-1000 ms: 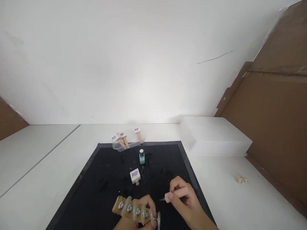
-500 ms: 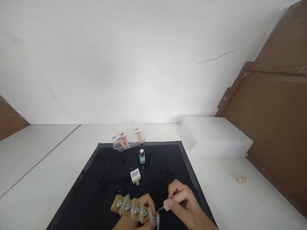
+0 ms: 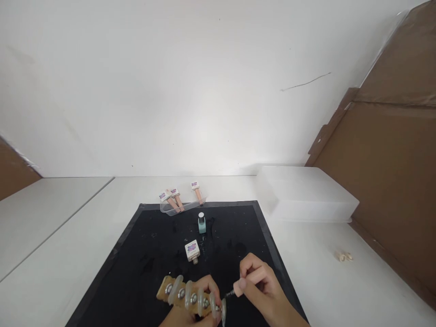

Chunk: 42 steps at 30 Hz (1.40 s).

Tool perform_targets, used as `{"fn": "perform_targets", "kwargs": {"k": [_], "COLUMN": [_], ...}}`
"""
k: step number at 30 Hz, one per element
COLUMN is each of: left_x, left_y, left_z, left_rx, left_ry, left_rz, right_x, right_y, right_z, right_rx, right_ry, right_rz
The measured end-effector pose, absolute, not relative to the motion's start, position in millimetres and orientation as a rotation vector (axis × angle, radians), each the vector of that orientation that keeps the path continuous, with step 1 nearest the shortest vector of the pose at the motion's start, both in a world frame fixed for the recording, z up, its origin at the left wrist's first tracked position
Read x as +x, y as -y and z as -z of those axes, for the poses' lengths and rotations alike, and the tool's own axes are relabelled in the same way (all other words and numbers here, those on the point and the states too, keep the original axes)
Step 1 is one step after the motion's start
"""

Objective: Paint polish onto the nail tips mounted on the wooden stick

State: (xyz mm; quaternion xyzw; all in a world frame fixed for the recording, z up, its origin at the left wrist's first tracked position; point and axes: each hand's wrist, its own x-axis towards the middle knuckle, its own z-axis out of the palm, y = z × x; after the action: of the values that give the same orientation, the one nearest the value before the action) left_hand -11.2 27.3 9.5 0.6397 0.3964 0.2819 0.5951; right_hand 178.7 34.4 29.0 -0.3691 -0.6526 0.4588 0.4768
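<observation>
In my left hand (image 3: 210, 286) is a wooden strip (image 3: 162, 290) with metal studs along it, held tilted near the bottom edge. Several clear, curved nail tips (image 3: 188, 295) sit across the studs. My right hand (image 3: 267, 293) pinches the pink cap of a nail polish brush (image 3: 239, 287). The dark brush end points left at the last nail tip (image 3: 224, 311); whether the bristles touch it I cannot tell. Beyond my hands, a square white polish bottle (image 3: 192, 250) with a flower-like label lies uncapped, its neck toward me.
A small teal polish bottle (image 3: 202, 224) with a silver cap stands on the black mat (image 3: 136, 254). Behind it, a clear tray (image 3: 190, 207) holds three pink-capped polish bottles (image 3: 175, 194). A white box (image 3: 306, 190) is at right, with small beige rings (image 3: 343, 256) in front.
My right hand and the brush have shifted very slightly to the right. The wooden strip has moved a touch left; the bottles are where they were.
</observation>
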Motion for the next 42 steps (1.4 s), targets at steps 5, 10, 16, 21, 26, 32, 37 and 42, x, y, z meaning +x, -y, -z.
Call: {"fn": "perform_targets", "kwargs": {"k": [5,10,16,21,26,32,37,42], "left_x": [-10.3,-9.3,-9.6,-11.5,-12.2,-11.0,-11.8,-11.9], "left_y": [-27.7,-27.8,-27.3,-29.6,-29.0,-27.5,-27.7,-27.0], "left_z": [-7.7,-8.6,-7.3,-4.7,-8.5,-9.3,-6.1,-6.1], "left_rx": [1.453,1.433,1.444,1.47,1.481,1.49,1.514,1.512], "left_ry": [-0.885,-0.85,-0.873,-0.888,-0.915,-0.927,-0.925,-0.946], "left_rz": [-0.668,-0.667,-0.665,-0.676,-0.652,-0.671,-0.673,-0.66], "right_x": [177.7,177.0,177.4,176.8,176.0,176.6,176.4,176.9], "right_y": [-33.5,-32.3,-31.9,-31.5,-32.5,-31.8,-30.3,-30.6], "right_z": [-27.2,-27.9,-25.6,-23.3,-19.7,-22.1,-24.3,-24.9], "right_rx": [-0.842,-0.862,-0.894,-0.901,-0.88,-0.884,-0.877,-0.892], "right_ry": [1.556,1.559,1.579,1.584,1.59,1.598,1.604,1.61], "right_rz": [-1.213,-1.24,-1.239,-1.287,-1.261,-1.271,-1.272,-1.292]}}
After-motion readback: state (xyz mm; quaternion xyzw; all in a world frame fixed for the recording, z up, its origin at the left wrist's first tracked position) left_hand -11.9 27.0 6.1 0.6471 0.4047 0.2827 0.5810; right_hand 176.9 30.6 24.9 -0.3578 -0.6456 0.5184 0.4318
